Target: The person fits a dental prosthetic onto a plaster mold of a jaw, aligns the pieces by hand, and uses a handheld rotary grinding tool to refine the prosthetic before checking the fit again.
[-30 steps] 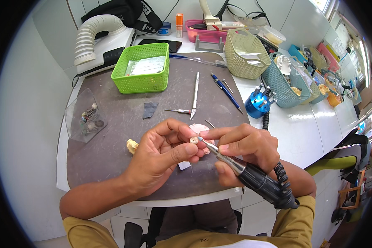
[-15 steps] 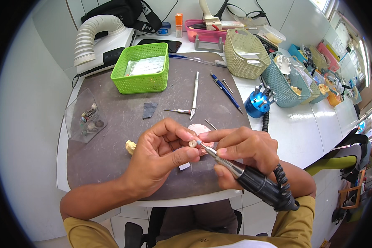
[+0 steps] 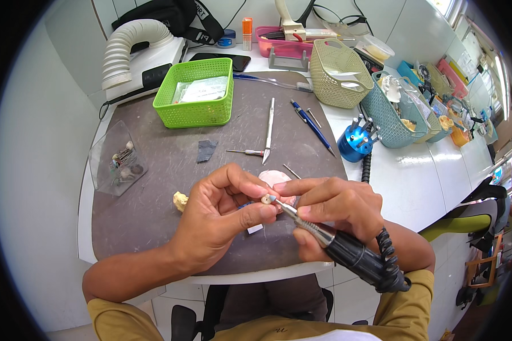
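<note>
The green basket (image 3: 193,118) on the table (image 3: 404,187) holds papers (image 3: 205,90), some by clear plastic. To its left and nearer the person sits a clear dish (image 3: 103,176) with small mixed bits (image 3: 128,165) gathered in it. Beyond the green basket to the right, a pink tray (image 3: 263,48) carries tools; farther right of it stands a beige basket (image 3: 330,91) with white paper inside, and past that a blue-grey basket (image 3: 389,126) with a white dental cast (image 3: 389,88) near its top. A blue holder (image 3: 354,145), also well right of the green basket, has metal bits upright in it. In front of the green basket and a little right is the crown (image 3: 266,199) — a tiny tooth-coloured piece — pinched between thumb and fingers of the left hand (image 3: 219,219). The fingers of the right hand (image 3: 341,207) wrap a handpiece (image 3: 352,253), its blue tip at the crown; contact is too small to tell. Right of the green basket lie a knife (image 3: 269,128) and a pen (image 3: 314,128); just in front of it, a grey scrap (image 3: 206,150); farther forward, a yellowish lump (image 3: 180,201) beside the left hand. A pink cast (image 3: 274,177), forward and right of the green basket, is partly hidden — both hands stand in the way.
</note>
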The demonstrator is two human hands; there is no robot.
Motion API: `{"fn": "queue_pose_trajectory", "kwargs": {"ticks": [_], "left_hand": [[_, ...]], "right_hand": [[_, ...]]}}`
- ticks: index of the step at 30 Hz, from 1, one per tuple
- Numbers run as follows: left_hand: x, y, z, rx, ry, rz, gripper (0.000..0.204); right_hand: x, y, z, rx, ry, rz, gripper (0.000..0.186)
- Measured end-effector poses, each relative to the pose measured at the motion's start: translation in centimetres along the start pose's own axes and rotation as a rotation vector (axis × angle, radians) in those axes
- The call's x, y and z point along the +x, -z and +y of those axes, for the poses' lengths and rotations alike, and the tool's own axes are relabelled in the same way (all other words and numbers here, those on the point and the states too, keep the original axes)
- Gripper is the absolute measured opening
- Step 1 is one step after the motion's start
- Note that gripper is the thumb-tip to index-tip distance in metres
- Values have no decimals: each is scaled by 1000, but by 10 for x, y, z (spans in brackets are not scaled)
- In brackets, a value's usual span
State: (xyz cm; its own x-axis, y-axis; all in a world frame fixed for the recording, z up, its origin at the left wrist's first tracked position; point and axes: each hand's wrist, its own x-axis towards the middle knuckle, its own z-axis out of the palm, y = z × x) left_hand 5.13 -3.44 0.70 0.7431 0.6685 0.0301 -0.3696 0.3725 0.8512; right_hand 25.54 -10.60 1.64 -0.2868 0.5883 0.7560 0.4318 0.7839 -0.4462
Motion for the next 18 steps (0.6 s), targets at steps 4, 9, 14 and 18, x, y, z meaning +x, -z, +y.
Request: {"fn": "queue_pose_trajectory", "kwargs": {"ticks": [4, 9, 14, 18], "left_hand": [[0, 1, 0, -7, 6, -1, 25], [0, -1, 1, -37, 18, 3, 24], [0, 5, -4, -91, -37, -47, 17], [0, 4, -4, -84, -42, -42, 17]], "right_hand": [[1, 0, 0, -6, -1, -1, 30], [1, 0, 0, -9, 10, -6, 31], [-3, -1, 2, 27, -12, 17, 31], [-2, 1, 2, 23, -2, -5, 32]]}}
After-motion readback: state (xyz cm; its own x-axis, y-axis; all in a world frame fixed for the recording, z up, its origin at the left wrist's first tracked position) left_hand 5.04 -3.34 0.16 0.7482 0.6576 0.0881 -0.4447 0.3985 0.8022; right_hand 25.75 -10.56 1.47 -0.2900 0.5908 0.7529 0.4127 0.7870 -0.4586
